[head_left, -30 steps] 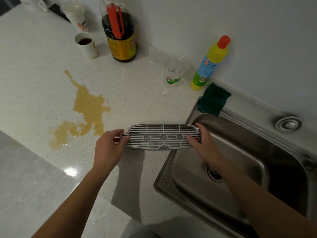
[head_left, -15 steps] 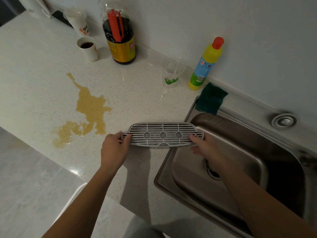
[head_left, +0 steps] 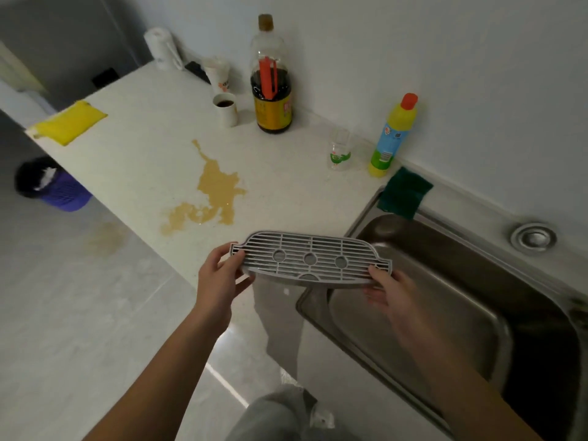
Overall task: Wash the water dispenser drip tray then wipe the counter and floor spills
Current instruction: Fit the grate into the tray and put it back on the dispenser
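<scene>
The sink basin (head_left: 477, 297) lies open with nothing standing in it, so a hand can drop straight down. Along the wall stand a dark bottle (head_left: 273, 90), a paper cup (head_left: 226, 109), a glass (head_left: 339, 149) and a yellow bottle (head_left: 393, 135), with a green sponge (head_left: 404, 192) on the sink's rim. The counter (head_left: 143, 160) in front of them is open but for a brown spill (head_left: 210, 195) and a yellow cloth (head_left: 70, 121) at its far end.

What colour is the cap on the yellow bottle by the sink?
The cap is orange-red, on the yellow bottle; the head view shows it clearly.
</scene>
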The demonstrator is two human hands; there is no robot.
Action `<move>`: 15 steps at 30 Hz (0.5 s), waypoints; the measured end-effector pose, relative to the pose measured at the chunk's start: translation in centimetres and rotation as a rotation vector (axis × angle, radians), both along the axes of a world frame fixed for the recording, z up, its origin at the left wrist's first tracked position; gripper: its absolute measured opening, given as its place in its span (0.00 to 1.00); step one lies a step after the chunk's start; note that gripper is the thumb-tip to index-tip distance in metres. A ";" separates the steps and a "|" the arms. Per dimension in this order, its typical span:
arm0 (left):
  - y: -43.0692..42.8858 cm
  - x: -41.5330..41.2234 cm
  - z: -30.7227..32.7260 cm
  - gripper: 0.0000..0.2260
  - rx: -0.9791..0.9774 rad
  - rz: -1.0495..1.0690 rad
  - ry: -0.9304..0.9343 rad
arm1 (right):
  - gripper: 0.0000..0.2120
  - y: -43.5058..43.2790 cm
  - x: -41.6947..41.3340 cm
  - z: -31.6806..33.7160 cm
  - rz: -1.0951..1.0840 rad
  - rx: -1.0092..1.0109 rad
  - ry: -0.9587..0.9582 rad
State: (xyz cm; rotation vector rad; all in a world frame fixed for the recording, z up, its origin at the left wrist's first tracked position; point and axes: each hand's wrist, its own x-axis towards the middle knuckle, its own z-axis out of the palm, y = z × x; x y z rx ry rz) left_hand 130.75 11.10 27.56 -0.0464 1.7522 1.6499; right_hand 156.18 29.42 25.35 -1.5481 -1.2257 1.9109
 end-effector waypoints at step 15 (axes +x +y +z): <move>-24.9 -0.5 2.8 0.09 0.029 0.426 0.056 | 0.08 -16.2 -11.1 1.5 0.372 -0.033 0.080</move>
